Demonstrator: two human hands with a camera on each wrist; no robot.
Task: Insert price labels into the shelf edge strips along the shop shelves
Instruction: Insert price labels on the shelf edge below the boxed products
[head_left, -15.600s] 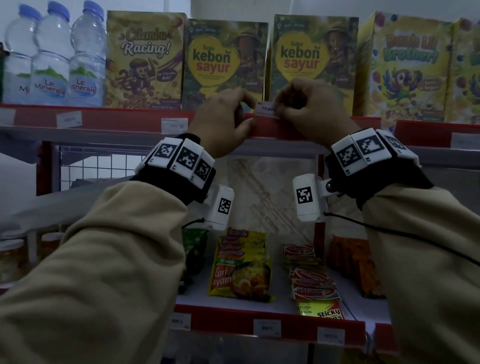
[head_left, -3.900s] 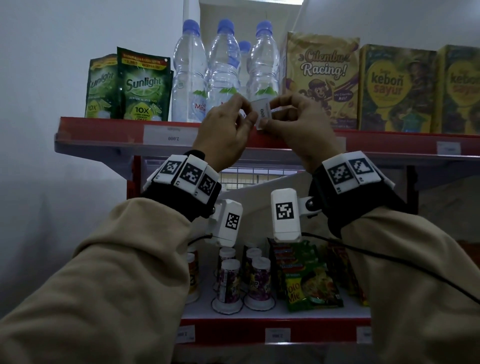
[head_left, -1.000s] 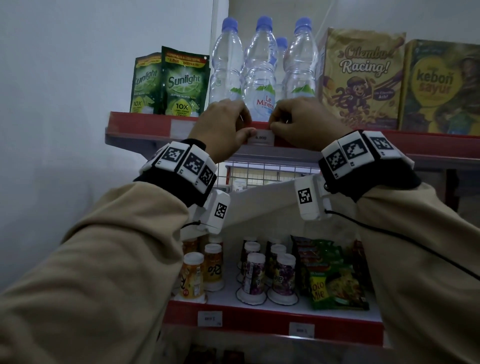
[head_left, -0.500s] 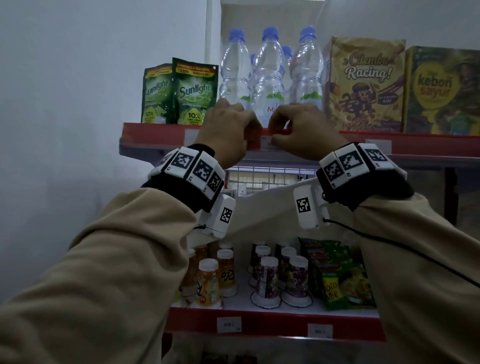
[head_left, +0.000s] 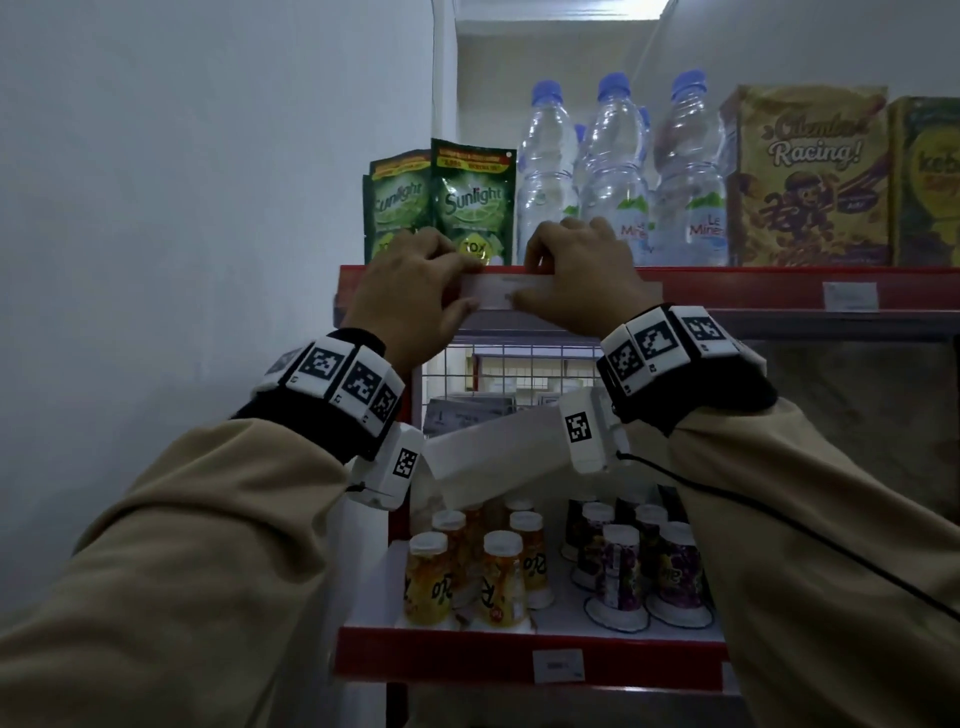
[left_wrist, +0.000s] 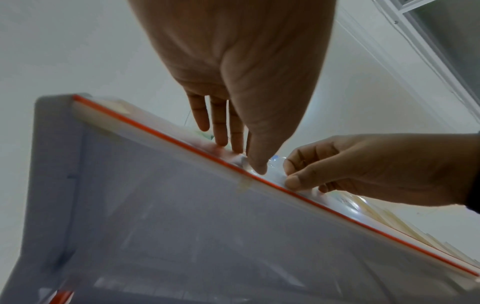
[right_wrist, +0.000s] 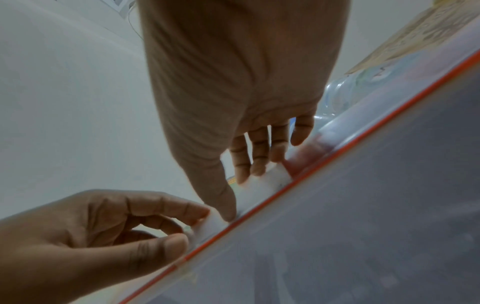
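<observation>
- We pinch the white price label (head_left: 496, 293) at both ends, left hand (head_left: 410, 299) and right hand (head_left: 576, 283), thumbs under, fingers curled over, so it stays level.
- It sits against the red top shelf edge strip (head_left: 727, 291), likely half-seated.
- Behind: Sunlight pouches (head_left: 457, 202), water bottles (head_left: 613, 171).

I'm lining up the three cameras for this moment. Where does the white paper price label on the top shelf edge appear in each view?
Head: the white paper price label sits upper centre, between the left hand and right hand.
Left wrist: right of centre, between two thumbs.
Right wrist: lower centre, under the fingertips.
Shared landmark: the red shelf edge strip, a diagonal red line in both wrist views.
</observation>
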